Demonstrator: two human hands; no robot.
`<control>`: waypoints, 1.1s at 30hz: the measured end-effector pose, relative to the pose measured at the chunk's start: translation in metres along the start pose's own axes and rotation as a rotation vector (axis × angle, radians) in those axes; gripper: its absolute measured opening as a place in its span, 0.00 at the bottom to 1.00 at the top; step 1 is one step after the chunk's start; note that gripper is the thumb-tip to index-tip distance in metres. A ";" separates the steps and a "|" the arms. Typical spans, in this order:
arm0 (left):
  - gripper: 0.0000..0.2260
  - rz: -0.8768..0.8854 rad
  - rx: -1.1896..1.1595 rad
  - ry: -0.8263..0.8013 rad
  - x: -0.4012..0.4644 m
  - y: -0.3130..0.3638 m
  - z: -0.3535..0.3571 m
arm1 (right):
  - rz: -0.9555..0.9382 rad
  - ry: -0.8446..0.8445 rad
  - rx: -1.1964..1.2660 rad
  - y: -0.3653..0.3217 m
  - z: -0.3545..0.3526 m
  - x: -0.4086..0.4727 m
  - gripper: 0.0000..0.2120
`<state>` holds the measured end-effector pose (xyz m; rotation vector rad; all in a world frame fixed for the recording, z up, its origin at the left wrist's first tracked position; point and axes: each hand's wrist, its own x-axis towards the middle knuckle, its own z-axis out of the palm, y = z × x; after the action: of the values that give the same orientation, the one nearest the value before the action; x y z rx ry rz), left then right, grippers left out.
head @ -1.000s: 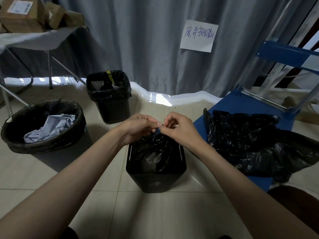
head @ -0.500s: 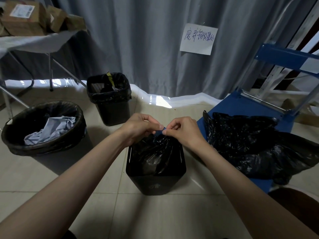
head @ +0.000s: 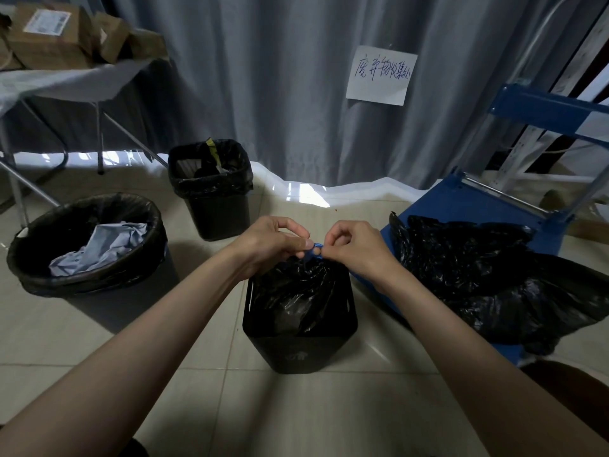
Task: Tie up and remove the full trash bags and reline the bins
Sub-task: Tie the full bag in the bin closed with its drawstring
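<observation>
- Trash bag [head: 298,291]: thin black film, gathered to a neck at the top, sitting inside the small black bin [head: 300,341] on the floor tiles directly in front of the person.
- Blue drawstring [head: 313,253] shows as a small loop at the neck, between the two hands.
- Left hand [head: 267,245]: grip curled tight, thumb and fingers pinching the drawstring from the left side.
- Right hand [head: 354,247]: grip likewise curled, pinching the same loop from the right, the two hands nearly touching.
- Handling, as a judgement: the film is soft, slick and easily torn, so pulling belongs on the drawstring or the bunched neck, not on a single layer of the wall.
- Weight looks modest for so small a bin, though the contents are hidden.
- Two other lined bins, a round one [head: 19,258] and a square one [head: 214,216], stand farther off to the left with their bags not yet tied.
</observation>
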<state>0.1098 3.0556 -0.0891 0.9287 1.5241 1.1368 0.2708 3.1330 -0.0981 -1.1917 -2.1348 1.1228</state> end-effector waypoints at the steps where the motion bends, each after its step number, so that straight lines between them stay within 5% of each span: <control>1: 0.06 -0.003 -0.003 0.002 0.000 -0.001 0.000 | 0.000 -0.001 0.001 0.000 0.000 0.000 0.07; 21: 0.05 -0.001 -0.056 0.027 0.003 -0.003 -0.003 | 0.030 -0.040 -0.053 -0.005 -0.003 -0.001 0.02; 33: 0.05 0.078 0.008 0.201 0.010 -0.012 -0.005 | 0.069 -0.302 -0.323 -0.022 -0.016 -0.004 0.04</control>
<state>0.1029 3.0603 -0.1030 0.9080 1.6662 1.3132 0.2735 3.1299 -0.0709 -1.3104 -2.6008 1.0706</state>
